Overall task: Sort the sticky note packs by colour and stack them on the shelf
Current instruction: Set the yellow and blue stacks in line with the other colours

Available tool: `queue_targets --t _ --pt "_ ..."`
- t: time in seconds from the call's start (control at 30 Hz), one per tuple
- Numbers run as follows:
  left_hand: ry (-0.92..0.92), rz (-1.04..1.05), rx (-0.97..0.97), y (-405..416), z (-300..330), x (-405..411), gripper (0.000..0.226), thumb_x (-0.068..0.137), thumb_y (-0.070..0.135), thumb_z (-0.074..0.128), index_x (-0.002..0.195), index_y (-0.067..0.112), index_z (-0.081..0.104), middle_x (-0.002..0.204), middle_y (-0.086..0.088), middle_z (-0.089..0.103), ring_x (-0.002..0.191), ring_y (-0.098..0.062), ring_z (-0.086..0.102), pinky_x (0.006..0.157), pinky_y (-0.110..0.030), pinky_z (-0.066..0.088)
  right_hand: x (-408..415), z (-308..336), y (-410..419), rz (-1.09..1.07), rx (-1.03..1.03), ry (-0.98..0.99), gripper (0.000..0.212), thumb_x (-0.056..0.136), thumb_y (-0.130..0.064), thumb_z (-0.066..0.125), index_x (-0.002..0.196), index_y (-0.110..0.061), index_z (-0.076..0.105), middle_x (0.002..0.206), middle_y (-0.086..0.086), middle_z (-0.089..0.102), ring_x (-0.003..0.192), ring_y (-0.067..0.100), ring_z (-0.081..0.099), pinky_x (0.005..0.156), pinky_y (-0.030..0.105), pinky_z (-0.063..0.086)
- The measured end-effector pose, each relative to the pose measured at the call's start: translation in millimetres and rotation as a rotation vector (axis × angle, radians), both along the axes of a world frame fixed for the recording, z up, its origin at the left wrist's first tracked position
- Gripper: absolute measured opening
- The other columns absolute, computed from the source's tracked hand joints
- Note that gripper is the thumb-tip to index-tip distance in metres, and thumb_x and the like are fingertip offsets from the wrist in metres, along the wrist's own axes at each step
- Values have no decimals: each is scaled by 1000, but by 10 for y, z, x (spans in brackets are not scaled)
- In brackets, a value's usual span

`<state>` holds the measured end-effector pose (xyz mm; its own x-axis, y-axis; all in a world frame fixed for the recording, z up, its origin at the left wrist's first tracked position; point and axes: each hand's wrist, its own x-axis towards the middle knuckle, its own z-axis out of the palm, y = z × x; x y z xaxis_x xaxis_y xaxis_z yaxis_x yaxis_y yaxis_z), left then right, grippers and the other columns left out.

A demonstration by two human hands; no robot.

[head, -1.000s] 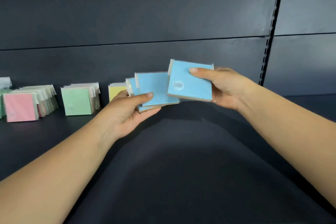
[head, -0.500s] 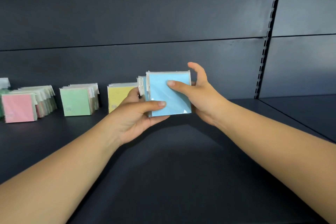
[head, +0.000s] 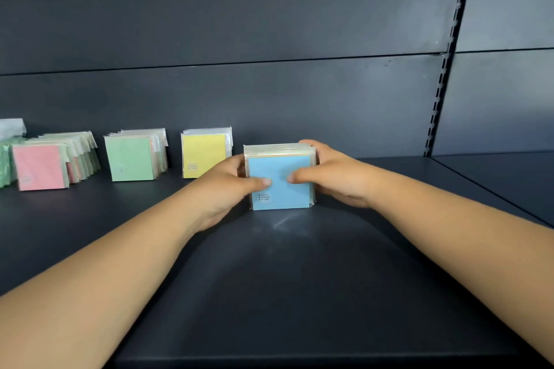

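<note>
Head view. Change since half a second ago: the blue packs [head: 280, 181], then held up in the air between my hands, are now down with their lower edge on the shelf [head: 269, 293], squared into one upright block.

Item 1: blue packs, one block, several packs deep; exact count not readable from the front. Position: toward the back edge of the shelf, just right of the yellow stack.

Item 2: my left hand [head: 223, 189], gripping the block's left side, thumb across the blue front face.

Item 3: my right hand [head: 332, 178], gripping the right side, thumb on the front face, fingers curled over the top rear corner. The two thumb tips lie near each other, not touching.

Item 4: yellow stack [head: 205, 153], one, upright.

Item 5: green stack [head: 132, 163], one, upright, left of the yellow.

Item 6: pink-fronted stack [head: 40, 166], one, fanned backward, near the left edge.
</note>
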<state>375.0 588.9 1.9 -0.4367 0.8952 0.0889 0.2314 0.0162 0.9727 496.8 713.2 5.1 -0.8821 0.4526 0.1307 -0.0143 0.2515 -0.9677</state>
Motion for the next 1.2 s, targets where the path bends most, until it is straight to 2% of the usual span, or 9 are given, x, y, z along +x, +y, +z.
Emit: queue_targets --t 0.1,0.2,0.33,0.6,0.7,0.8,0.97,1.07,1.2 --pt "112 -53 -87 8 -73 -2 30 94 4 47 118 22 52 122 3 61 113 -12 56 101 -27 40 63 -31 18 65 -39 -22 26 92 0 51 101 -24 55 103 -5 63 99 12 60 87 20 49" --pt "238 21 -115 51 -120 -19 23 96 13 46 113 27 52 123 3 61 115 -14 55 108 -34 36 36 -92 28 -71 155 2 17 91 -7 55 96 -23 58 106 -2 64 100 14 62 90 23 49" --pt "320 157 -36 131 -104 -31 28 96 17 46 122 25 52 123 6 60 115 -16 55 106 -37 37 -25 -62 49 -167 217 127 23 90 -7 56 110 -19 56 102 -5 64 92 8 62 79 14 51" --pt "517 232 -176 344 -121 23 35 98 21 40 133 15 46 131 0 54 119 -20 50 90 -23 35 -142 -158 169 -200 105 10 24 95 -6 46 113 -18 55 112 2 63 103 19 61 96 33 46" --pt "488 261 -181 513 -76 -52 33 98 18 41 129 13 51 129 -4 57 117 -24 52 93 -26 37 -317 -111 284 -259 43 -10 20 94 -4 45 106 -15 56 108 8 64 92 23 61 76 31 50" --pt "425 292 -177 676 -69 -196 32 98 19 42 127 12 53 126 -6 59 114 -24 54 91 -28 39 -525 -112 392 -371 27 -10 17 92 -5 49 103 -12 59 102 9 64 77 19 59 57 23 43" --pt "354 339 -175 876 -96 -345 32 98 26 42 123 12 54 122 -3 59 107 -22 54 84 -25 37 -743 -173 595 -511 -51 -9 6 86 -9 56 87 -9 62 100 15 68 94 32 66 89 44 52" --pt "354 345 -162 933 -120 -376 33 98 26 41 125 12 53 119 -2 58 98 -18 50 81 -24 34 -758 -153 622 -493 -86 -15 7 87 -7 56 82 -8 61 95 14 67 92 31 66 90 44 52" --pt "260 329 -107 929 -169 -433 29 96 25 44 119 15 58 115 1 62 103 -18 57 87 -27 41 -706 -179 608 -435 -129 -7 8 89 -8 54 87 -8 62 103 14 68 98 31 66 92 43 51"
